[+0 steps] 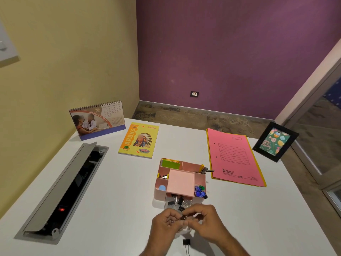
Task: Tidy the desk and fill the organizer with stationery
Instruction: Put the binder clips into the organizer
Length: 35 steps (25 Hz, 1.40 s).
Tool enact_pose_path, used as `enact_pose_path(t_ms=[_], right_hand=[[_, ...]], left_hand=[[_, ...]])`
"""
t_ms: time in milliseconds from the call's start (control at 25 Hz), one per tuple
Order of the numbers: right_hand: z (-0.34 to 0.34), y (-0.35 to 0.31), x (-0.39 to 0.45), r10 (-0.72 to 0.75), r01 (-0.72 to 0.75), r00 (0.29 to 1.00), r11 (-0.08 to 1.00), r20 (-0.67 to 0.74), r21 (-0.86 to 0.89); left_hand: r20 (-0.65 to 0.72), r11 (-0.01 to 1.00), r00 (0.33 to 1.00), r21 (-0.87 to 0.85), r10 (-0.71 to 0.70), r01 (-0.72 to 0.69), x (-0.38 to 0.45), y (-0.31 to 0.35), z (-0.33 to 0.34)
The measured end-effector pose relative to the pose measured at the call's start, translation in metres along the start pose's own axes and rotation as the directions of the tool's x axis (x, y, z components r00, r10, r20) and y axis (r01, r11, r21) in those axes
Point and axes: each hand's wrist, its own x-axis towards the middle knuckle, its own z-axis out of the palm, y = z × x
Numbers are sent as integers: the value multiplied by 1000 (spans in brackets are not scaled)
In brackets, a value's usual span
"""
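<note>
Binder clip (182, 218) pinched between left hand (166, 221) and right hand (206, 221), near organizer (180, 182); looked light, stiff, springy; best gripped by wire handles.

The small item (183, 217) pinched between both hands is blurred and mostly hidden by curled fingers (191, 212)

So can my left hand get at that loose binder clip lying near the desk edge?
Probably yes, once freed. The binder clip lies bare on the desk just below both hands, nothing over it. But the left hand and right hand are together pinching a small item.
</note>
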Motion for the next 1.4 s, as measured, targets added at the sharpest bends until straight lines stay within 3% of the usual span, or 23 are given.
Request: enact_pose_path(t_ms=[160, 240, 320, 400, 480, 560, 600, 640, 680, 720, 800, 840, 880, 960, 1000, 1040, 1120, 1200, 1280, 1400], right_hand=[[-3, -4, 3, -51, 48, 996, 998, -80, -34], [-4, -6, 7, -59, 56, 981, 998, -184, -23], [-3, -8, 12, -97, 74, 971, 991, -221, -109], [-2, -9, 16, -168, 119, 977, 939, -129, -322], [1, -13, 21, -177, 157, 984, 813, 20, -560], [7, -15, 28, -102, 160, 987, 706, 125, -689], [10, -16, 32, -58, 151, 987, 664, 152, -732], [12, -17, 34, -23, 143, 986, 630, 167, -763], [15, -17, 37, 1, 138, 985, 605, 174, -784], [17, -17, 39, 27, 132, 983, 583, 181, -802], [19, -15, 42, 73, 118, 979, 553, 189, -825], [19, -15, 44, 90, 113, 978, 541, 190, -834], [19, -14, 45, 98, 114, 976, 523, 193, -845], [20, -12, 46, 101, 132, 974, 475, 203, -870], [20, -11, 45, 101, 135, 974, 460, 203, -878], [20, -9, 44, 101, 125, 976, 461, 191, -879], [21, -4, 42, 76, 89, 986, 500, 146, -862], [20, -1, 37, 7, 59, 997, 577, 77, -815], [17, 1, 31, -99, 68, 995, 704, -2, -706], [14, 4, 20, -220, 151, 972, 847, -78, -510]], left_hand=[[5, 996, 996, 8, -85, 85, -2, -3, 4], [-40, 986, 993, 119, -114, 118, -3, -9, 8], [-21, 947, 997, 313, -73, 76, -7, -19, 7], [117, 872, 993, 485, 15, -70, -13, -18, 9], [320, 687, 943, 665, 92, -293, -14, -25, 10], [540, 354, 832, 760, 124, -546, 5, -30, 10], [657, 227, 750, 743, -72, -629, 5, -24, 4], [630, 129, 770, 775, -101, -618, 10, -23, 3], [665, 36, 747, 747, -4, -664, 8, -34, 5], [619, 91, 785, 780, 32, -619, 7, -43, 9], [648, 185, 762, 749, -2, -636, 3, -54, 17], [625, 267, 764, 772, -161, -576, -5, -54, 12], [589, 356, 782, 788, -202, -502, -3, -49, 10], [659, 331, 746, 728, -97, -600, 6, -55, -2], [668, 232, 737, 737, -107, -635, 12, -51, -8], [654, 195, 736, 756, -177, -625, 13, -48, -8], [646, 216, 737, 762, -198, -610, 11, -46, -9], [628, 268, 775, 761, -70, -591, 4, -46, -10], [460, 467, 884, 766, 84, -443, -1, -40, -10], [273, 842, 959, 500, 70, -204, -6, -27, -8]])
